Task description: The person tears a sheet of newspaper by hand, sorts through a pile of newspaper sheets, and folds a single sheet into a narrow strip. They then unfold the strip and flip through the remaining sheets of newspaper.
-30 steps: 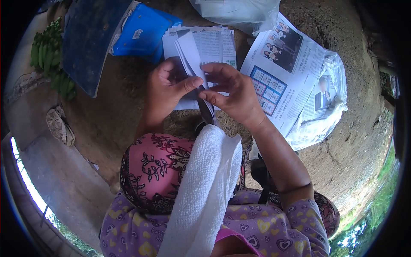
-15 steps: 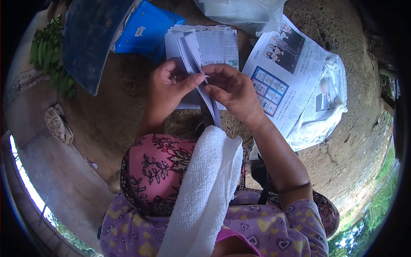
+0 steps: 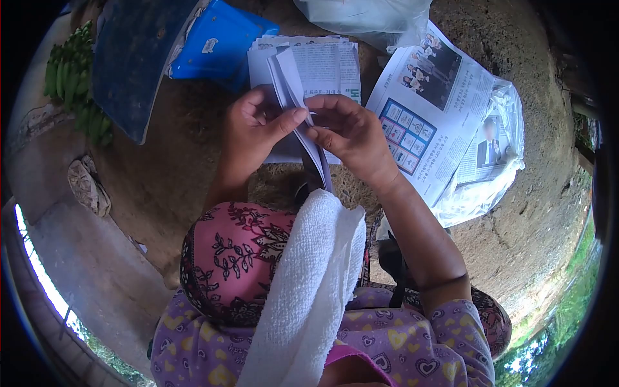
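A folded newspaper (image 3: 288,76) stands on edge between my hands, its long fold running down toward my lap. My left hand (image 3: 258,126) grips it from the left, thumb pressed on its near face. From the right, my right hand (image 3: 348,132) pinches its edge between thumb and fingers. Behind the hands lies a stack of newspaper sheets (image 3: 322,61) on the ground. A large printed sheet (image 3: 438,103) lies at the right, partly over a clear plastic bag (image 3: 506,168) with more newspaper inside.
A blue plastic stool (image 3: 219,42) and a dark blue board (image 3: 135,64) stand at the upper left, beside green bananas (image 3: 71,77). Another plastic bag (image 3: 367,16) is at the top. A white towel (image 3: 303,277) hangs over my front. Crumpled cloth or paper (image 3: 89,187) lies at the left.
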A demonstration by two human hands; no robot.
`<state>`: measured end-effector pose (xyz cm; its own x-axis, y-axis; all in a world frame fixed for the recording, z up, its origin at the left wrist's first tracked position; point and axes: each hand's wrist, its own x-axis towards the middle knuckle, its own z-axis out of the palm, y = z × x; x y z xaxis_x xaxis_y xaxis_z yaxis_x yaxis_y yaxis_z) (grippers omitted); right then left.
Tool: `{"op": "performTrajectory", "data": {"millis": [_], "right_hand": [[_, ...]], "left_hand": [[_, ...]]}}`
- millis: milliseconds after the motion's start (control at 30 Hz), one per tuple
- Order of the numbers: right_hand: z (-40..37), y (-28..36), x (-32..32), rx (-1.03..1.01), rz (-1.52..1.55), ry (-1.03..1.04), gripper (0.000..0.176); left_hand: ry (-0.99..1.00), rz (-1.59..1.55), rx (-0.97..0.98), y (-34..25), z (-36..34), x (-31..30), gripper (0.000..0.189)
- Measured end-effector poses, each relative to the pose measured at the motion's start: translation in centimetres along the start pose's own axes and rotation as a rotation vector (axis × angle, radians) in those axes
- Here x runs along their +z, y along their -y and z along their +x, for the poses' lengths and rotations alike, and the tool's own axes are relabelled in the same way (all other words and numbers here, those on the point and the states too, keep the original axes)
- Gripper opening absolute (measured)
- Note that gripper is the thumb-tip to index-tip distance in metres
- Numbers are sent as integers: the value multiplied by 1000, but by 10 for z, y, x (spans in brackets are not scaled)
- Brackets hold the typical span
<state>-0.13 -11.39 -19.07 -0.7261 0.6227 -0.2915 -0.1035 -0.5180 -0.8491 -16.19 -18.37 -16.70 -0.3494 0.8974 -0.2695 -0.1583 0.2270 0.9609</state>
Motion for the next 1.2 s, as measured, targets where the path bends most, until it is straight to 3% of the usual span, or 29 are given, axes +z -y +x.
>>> {"op": "performTrajectory", "data": {"millis": [300,500,633,733,833,933,1033,1200], "right_hand": [[1,-1,-2,2,17,-49,29],[4,-11,0,4,-255,-93,14],[12,-25,-2,-44,-28,-78,9],[24,-35,-18,160,340,-255,9],[42,-71,-55,249,145,-389,14],[53,-94,-79,317,-268,-468,20],[62,-110,-89,177,-776,-501,24],[69,-107,-78,115,-845,-520,24]], "left_hand": [[-15,3,-18,3,2,1,25],[-67,180,6,9,3,-3,18],[-126,280,54,-7,-3,-13,17],[-247,401,195,-33,-17,-37,21],[-419,513,349,-66,-37,-55,27],[-568,531,402,-86,-52,-58,33],[-677,492,421,-94,-58,-59,37],[-624,375,436,-84,-48,-54,33]]}}
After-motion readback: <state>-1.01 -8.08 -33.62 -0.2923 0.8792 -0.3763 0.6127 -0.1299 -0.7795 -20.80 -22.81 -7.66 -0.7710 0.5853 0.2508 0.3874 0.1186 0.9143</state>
